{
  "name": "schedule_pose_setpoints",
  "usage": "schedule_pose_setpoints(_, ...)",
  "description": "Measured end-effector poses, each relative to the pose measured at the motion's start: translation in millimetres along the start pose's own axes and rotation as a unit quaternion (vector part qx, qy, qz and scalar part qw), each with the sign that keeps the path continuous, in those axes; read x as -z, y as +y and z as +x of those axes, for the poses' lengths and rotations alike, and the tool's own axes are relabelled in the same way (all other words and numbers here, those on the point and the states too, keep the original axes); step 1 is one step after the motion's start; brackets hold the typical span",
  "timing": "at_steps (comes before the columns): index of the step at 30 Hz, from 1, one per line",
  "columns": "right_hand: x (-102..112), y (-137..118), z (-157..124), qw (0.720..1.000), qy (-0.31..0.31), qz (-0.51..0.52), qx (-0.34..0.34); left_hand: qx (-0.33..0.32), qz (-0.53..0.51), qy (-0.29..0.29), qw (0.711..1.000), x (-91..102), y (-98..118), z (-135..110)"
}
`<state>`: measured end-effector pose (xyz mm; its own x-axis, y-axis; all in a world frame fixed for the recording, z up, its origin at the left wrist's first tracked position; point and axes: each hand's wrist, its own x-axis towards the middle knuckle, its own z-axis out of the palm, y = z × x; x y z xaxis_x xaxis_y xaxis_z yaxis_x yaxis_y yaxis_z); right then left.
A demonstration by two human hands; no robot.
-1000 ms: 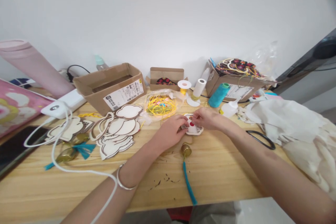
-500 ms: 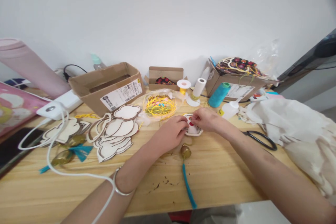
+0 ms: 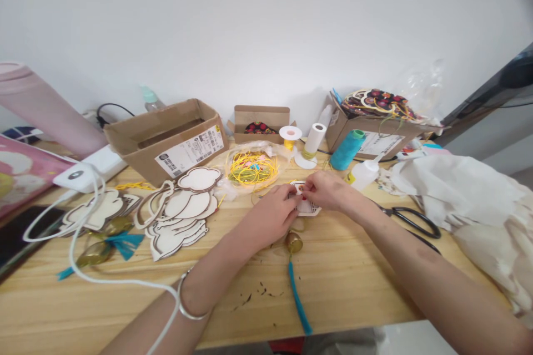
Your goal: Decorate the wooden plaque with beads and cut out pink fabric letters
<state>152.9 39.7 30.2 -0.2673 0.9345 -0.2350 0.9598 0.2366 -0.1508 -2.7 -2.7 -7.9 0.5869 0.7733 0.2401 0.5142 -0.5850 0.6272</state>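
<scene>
Pale plaque (image 3: 308,209) lies well back from the table's edge (image 3: 358,323).

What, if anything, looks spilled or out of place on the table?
Dark specks are scattered on the table, left of the blue tassel. They stand out on pale wood; debris or stains, I cannot tell.

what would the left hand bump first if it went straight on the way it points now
Most likely the right hand, just ahead over the small pale plaque; exact depth is hard to judge.
</scene>
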Motion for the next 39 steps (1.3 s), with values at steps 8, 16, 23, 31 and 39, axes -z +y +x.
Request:
schedule_pose_setpoints(8,6,-3,0,0.999,-0.006,-0.039,-0.001,-0.001,0.004,-0.005,1.0,-3.7,-2,0)
schedule_pose_setpoints(16,-4,11,-8,0.995,0.065,-0.074,-0.013,-0.011,0.058,-0.015,0.998,-2.9,0,-1)
schedule_pose_setpoints(23,-28,22,-45,0.977,0.185,0.015,0.105,-0.012,0.045,-0.003,0.999,3.0,3,1)
schedule_pose_setpoints(31,-34,8,-51,0.981,0.113,-0.095,0.13,-0.002,0.003,0.032,0.999,2.9,5,0)
schedule_pose_setpoints(39,-47,7,-46,0.987,0.114,-0.074,0.085,0.018,0.111,0.001,0.994,7.0,6,0)
